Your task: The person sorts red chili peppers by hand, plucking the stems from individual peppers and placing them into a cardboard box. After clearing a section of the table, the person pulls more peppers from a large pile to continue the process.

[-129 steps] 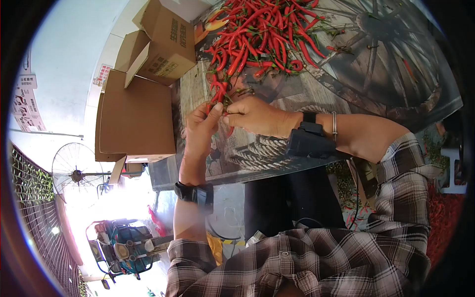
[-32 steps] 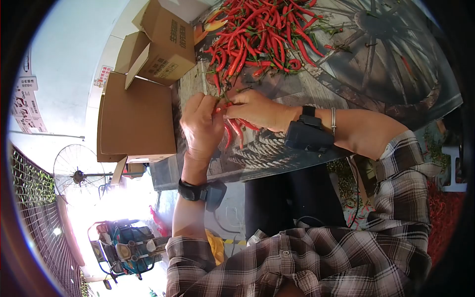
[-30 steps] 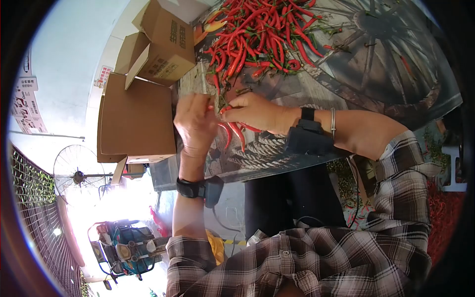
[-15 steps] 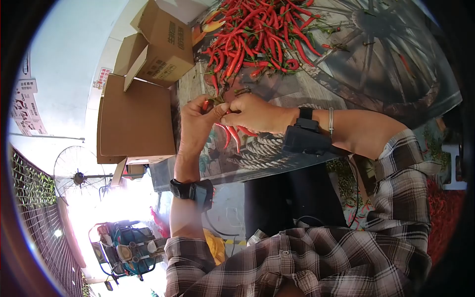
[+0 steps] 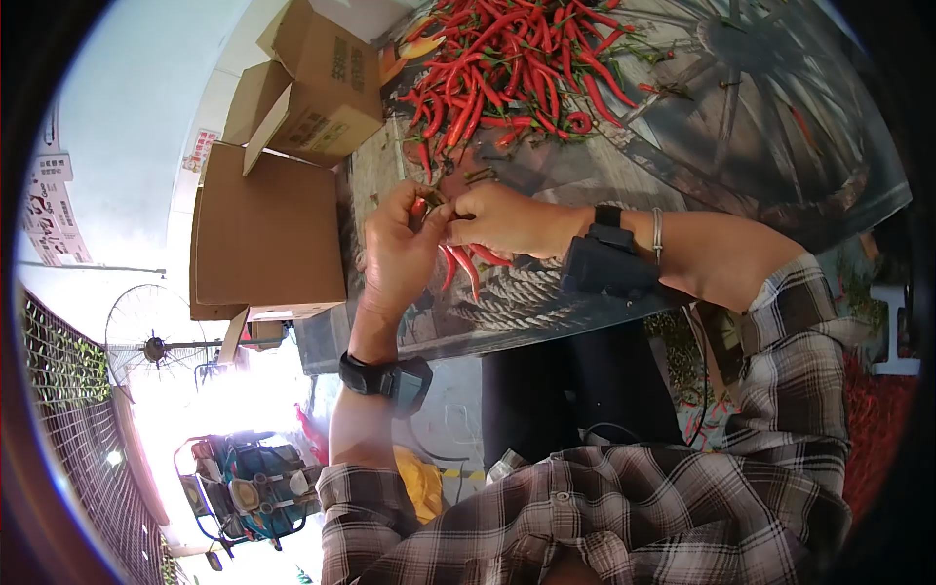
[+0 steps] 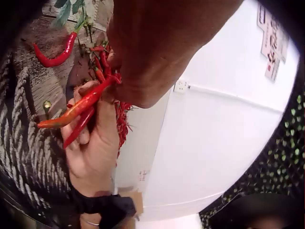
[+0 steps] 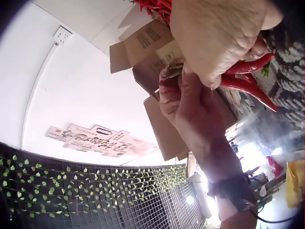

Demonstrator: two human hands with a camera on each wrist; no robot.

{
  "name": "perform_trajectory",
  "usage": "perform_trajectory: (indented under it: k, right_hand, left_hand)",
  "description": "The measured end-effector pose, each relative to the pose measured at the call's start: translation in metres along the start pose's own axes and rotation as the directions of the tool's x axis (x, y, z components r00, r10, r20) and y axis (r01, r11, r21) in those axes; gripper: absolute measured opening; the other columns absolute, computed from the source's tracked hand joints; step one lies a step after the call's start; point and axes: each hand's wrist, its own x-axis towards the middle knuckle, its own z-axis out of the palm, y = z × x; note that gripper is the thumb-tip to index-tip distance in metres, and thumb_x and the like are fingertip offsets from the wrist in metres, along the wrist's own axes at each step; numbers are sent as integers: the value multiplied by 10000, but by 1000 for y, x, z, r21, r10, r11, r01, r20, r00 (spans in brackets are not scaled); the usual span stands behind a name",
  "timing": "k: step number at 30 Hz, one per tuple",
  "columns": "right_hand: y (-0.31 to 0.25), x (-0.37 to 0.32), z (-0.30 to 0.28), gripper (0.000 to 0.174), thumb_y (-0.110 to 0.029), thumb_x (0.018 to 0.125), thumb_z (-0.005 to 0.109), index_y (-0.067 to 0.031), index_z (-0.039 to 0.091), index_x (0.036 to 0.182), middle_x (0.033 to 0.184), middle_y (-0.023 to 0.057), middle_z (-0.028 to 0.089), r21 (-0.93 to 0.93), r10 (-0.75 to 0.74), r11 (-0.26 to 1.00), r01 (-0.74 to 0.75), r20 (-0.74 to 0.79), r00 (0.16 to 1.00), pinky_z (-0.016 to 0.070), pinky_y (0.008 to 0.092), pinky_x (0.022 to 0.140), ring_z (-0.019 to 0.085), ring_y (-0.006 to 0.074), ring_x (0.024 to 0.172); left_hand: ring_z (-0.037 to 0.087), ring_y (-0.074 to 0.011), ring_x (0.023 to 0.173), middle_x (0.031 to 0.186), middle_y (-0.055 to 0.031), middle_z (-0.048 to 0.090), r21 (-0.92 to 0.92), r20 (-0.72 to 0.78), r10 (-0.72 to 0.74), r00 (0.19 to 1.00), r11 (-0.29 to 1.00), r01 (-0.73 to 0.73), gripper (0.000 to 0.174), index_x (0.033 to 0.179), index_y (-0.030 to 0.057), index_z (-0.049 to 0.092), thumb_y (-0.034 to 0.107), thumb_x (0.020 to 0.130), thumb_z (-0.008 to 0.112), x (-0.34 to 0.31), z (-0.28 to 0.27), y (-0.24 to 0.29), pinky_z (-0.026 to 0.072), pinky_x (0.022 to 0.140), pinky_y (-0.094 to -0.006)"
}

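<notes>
In the head view my left hand (image 5: 395,249) pinches a red chili pepper (image 5: 419,207) near its green stem, thumb and forefinger close against my other hand. My right hand (image 5: 522,222) grips a few red chilies (image 5: 462,271), whose tips hang out below its palm. Seen from the left wrist, an orange-red chili (image 6: 78,107) and a darker one (image 6: 80,128) stick out from the right hand's curled fingers. The right wrist view shows the left hand's fingers around a green stem (image 7: 174,71). A big pile of red chilies (image 5: 507,68) lies beyond both hands.
Open cardboard boxes (image 5: 268,229) stand along the table's left side. One chili (image 5: 425,161) and some loose stems (image 5: 480,176) lie just past the hands. The table cover (image 5: 624,175) is printed with a wheel and rope. Its near edge is close to the person's legs (image 5: 575,390).
Chilies now hang below my right hand, and fewer lie just past my hands than in the oldest frame. My left hand pulled left a second ago, then came back to the right hand's fingertips.
</notes>
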Motion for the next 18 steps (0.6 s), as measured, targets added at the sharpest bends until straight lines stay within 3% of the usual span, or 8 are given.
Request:
perform_trajectory:
  k: [1, 2, 4, 7, 9, 12, 14, 18]
  right_hand:
    - [2, 2, 0, 237, -213, 792, 655, 17, 629, 745, 532, 18, 502, 13, 4, 1000, -4, -12, 1000, 294, 266, 371, 423, 83, 414]
    - [4, 4, -1, 219, -206, 803, 650, 5, 628, 749, 535, 14, 503, 25, 7, 1000, -6, -21, 1000, 279, 259, 355, 420, 79, 400]
    - [-2, 2, 0, 213, -208, 815, 638, -3, 626, 760, 539, 14, 509, 87, 13, 996, -10, -34, 999, 283, 261, 350, 424, 84, 395]
    - [-10, -2, -4, 196, -219, 862, 590, -26, 615, 839, 553, -1, 512, 211, 33, 977, -24, -41, 999, 296, 243, 351, 425, 76, 398]
    - [-11, -2, -8, 194, -229, 895, 554, -42, 605, 907, 563, -18, 509, 269, 40, 963, -30, -32, 999, 306, 223, 358, 422, 63, 407]
    - [-10, 3, -9, 196, -267, 895, 551, -82, 590, 842, 571, -22, 504, 433, 73, 901, -19, -108, 992, 346, 234, 396, 415, 66, 410]
    - [-9, 4, -10, 196, -268, 896, 545, -85, 588, 841, 582, -19, 515, 452, 90, 892, -23, -128, 988, 354, 233, 406, 423, 67, 418]
    - [-11, 4, -8, 197, -267, 902, 526, -85, 586, 853, 624, -9, 553, 484, 80, 875, 20, -183, 980, 370, 232, 417, 444, 71, 437]
  left_hand:
    - [553, -131, 649, 719, -61, 589, 222, -42, 120, 992, 969, -108, 93, 852, 16, 580, 17, 778, 637, -1, 1, 4, 431, 612, -247]
    - [553, -131, 649, 719, -61, 589, 223, -41, 121, 992, 969, -109, 93, 852, 16, 580, 17, 778, 637, 0, 1, 5, 431, 612, -247]
    - [553, -226, 640, 740, -107, 565, 550, 8, 460, 888, 740, -388, 118, 845, 27, 584, -18, 741, 617, 4, -2, 5, 436, 586, -302]
    - [545, -261, 660, 750, -100, 556, 580, -190, 510, 839, 748, -323, 138, 856, 43, 597, -12, 731, 616, 13, -19, -4, 438, 594, -338]
    - [556, -243, 671, 767, -106, 561, 606, -256, 351, 901, 784, -133, 181, 936, 38, 618, -3, 766, 571, 15, -34, -11, 444, 609, -323]
    - [562, -239, 681, 771, -100, 560, 559, -299, 287, 910, 825, -77, 250, 1000, 41, 625, -9, 765, 556, 3, -35, -24, 447, 612, -313]
    - [561, -261, 702, 773, -101, 557, 506, -101, 141, 985, 860, -71, 302, 1040, 55, 624, -3, 750, 566, -8, -31, -26, 452, 638, -329]
    - [552, -196, 723, 803, -96, 537, 484, 137, 107, 985, 860, -160, 303, 1038, 34, 612, -16, 740, 598, -21, -20, -37, 454, 639, -289]
